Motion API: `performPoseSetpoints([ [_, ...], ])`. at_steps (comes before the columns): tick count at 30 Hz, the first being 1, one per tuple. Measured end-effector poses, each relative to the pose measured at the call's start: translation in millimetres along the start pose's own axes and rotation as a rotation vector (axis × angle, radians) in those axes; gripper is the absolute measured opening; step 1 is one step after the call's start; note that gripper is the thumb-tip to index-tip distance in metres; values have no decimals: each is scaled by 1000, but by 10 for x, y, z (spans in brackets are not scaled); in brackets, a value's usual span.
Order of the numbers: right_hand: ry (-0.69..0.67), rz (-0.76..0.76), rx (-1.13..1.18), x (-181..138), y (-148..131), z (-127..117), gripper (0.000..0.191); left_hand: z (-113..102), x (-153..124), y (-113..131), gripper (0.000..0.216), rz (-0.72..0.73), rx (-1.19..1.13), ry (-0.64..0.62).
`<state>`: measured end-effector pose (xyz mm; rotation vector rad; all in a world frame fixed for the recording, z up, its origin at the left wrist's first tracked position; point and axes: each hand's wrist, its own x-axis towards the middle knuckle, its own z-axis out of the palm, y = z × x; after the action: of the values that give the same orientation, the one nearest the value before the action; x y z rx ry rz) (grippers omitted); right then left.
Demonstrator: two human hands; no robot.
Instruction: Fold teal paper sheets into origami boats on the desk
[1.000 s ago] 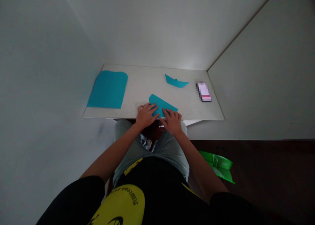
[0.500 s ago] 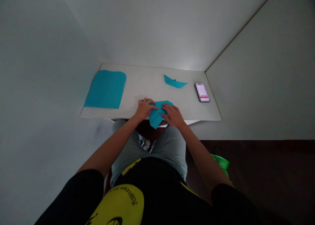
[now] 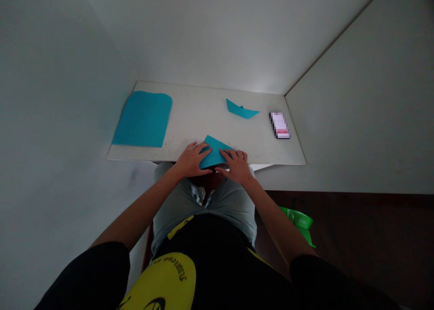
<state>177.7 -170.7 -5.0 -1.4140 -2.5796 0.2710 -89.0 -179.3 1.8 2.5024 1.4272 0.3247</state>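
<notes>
A folded piece of blue paper (image 3: pixel 215 152) lies flat at the front edge of the white table, between my hands. My left hand (image 3: pixel 191 159) rests against its left side, fingers spread, with the fingertips on the paper and the thumb near its lower corner. On the right side, my right hand (image 3: pixel 238 166) touches the paper with its fingertips, the thumb stretched apart below the table's edge. Farther back on the table sits a folded blue paper boat (image 3: pixel 242 111).
Blue paper sheets (image 3: pixel 144 120) lie at the table's left end. A phone (image 3: pixel 280 125), blurred out, lies near the right end. Walls enclose the white table (image 3: pixel 193 106) at the back and sides. A green plastic object (image 3: pixel 300 219) is on the dark floor at lower right.
The blue paper has been turned and is now a flatter shape lying on the table, no longer with a flap hanging over the edge. Both hands have shifted, and their thumbs are spread lower.
</notes>
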Motion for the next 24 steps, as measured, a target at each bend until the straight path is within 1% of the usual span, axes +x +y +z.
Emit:
performPoseSetpoints([
  [5, 13, 5, -26, 37, 15, -23, 60, -50, 45, -124, 63, 28, -65, -64],
  [10, 31, -3, -33, 106, 24, -64, 43, -152, 96, -152, 41, 62, -97, -119],
  [13, 39, 13, -7, 179, 48, -110, 34, -218, 158, -158, 32, 73, -103, -142],
  [15, 50, 33, 26, 243, 77, -131, 29, -256, 203, -180, 30, 34, -114, -146],
  [18, 66, 60, 71, 345, 123, -143, 27, -284, 244, -190, 27, -80, -80, -98],
  [21, 106, 69, 69, 423, 135, -129, 32, -230, 223, -122, 31, -163, 9, 52],
  [23, 173, 77, 42, 448, 123, -101, 41, -144, 168, -56, 38, -125, 32, 132],
  [24, 212, 81, 28, 448, 116, -80, 43, -92, 128, -30, 40, -78, 25, 139],
])
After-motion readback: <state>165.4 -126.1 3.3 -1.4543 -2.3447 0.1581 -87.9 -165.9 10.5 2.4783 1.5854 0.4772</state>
